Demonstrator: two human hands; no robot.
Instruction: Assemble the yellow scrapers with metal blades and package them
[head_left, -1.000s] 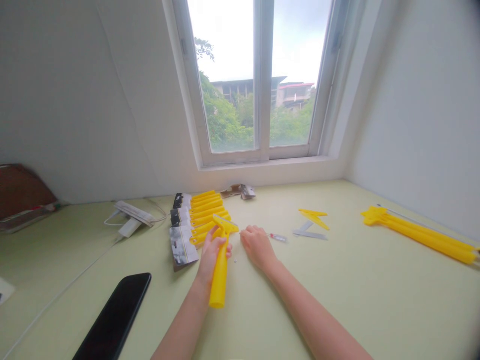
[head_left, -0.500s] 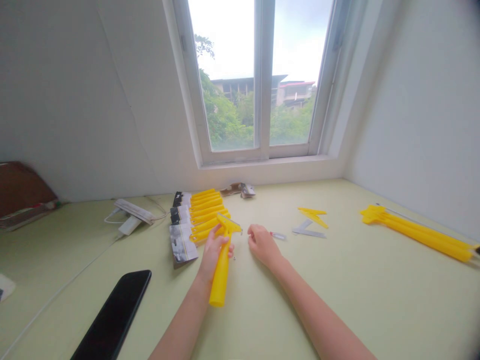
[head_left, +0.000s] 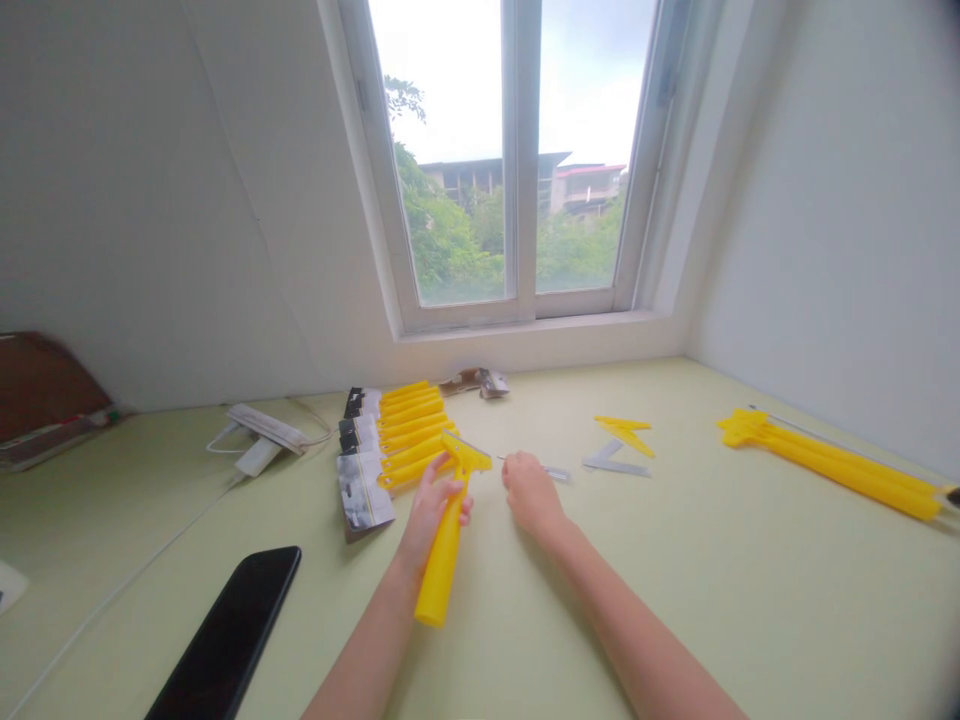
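Note:
My left hand is closed round the neck of a yellow scraper, just below its head. The scraper's wide head, with a pale metal edge, points away from me, and its thick handle slopes back toward me. My right hand is closed just right of the head, apart from it. A thin shaft, like that of a small screwdriver, sticks out from its fingers toward the scraper head; the rest of that tool is hidden in the hand. Beyond the right hand lies a small flat greyish piece.
Several yellow scraper handles with printed cards lie in a row at left. Yellow strips and grey strips lie right of centre. Long yellow handles rest far right. A phone and power strip are at left.
The scraper head has shifted slightly right and nearer me. My right hand has moved a little right, and a thin shaft now shows at its fingers. A small red end beside that hand no longer shows.

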